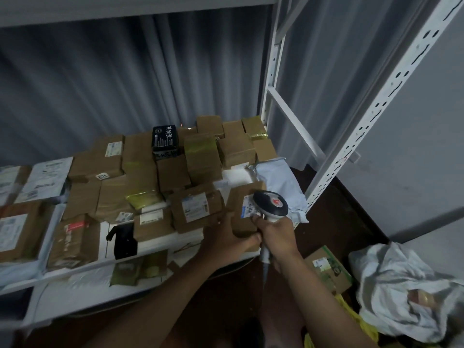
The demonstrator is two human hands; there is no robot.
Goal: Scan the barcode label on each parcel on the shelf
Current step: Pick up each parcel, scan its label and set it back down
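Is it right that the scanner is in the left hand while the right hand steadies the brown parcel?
Not quite: the hands are swapped. The head view shows the right hand gripping the scanner and the left hand steadying the brown parcel.

Scanner (270, 204) hides part of the parcel label (247, 207).

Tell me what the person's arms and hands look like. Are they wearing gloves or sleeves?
No gloves and no sleeves show. The left hand and the right hand are both bare, and both forearms are bare all the way down to the bottom edge of the picture. No watch, ring or bracelet can be seen, though the picture is dim and a little blurry.
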